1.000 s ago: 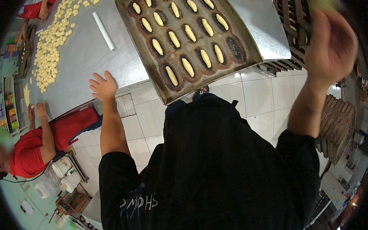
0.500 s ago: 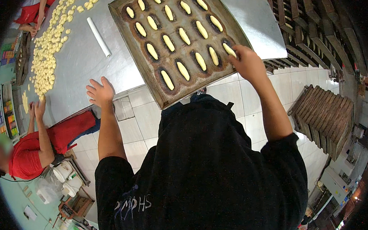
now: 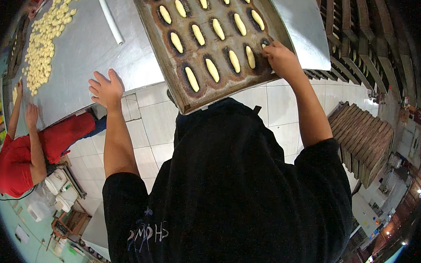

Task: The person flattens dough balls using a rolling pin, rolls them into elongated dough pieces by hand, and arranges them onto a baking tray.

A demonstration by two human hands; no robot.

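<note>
A dark metal baking tray (image 3: 207, 101) holds rows of pale, finger-long dough pieces, such as one dough stick (image 3: 212, 70) near its front edge. At the tray's right side, my right hand (image 3: 283, 59) has its fingers closed on another dough stick (image 3: 264, 46), and only the tip of that piece shows. My left hand (image 3: 107, 89) is over the steel table's front edge, left of the tray. Its fingers are spread, and it holds nothing. A white rolling rod (image 3: 111, 20) lies on the table beyond that hand.
Many small dough lumps (image 3: 43, 51) cover the left part of the steel table (image 3: 93, 47). A co-worker in red (image 3: 18, 171) stands at the left with both hands at the table. Racks (image 3: 367, 44) and stacked slatted trays (image 3: 364, 144) stand at the right.
The view has shifted, so the tray and table sit higher and my left hand farther left. My right hand has lowered the dough stick toward the tray. The co-worker's hands have moved apart.
</note>
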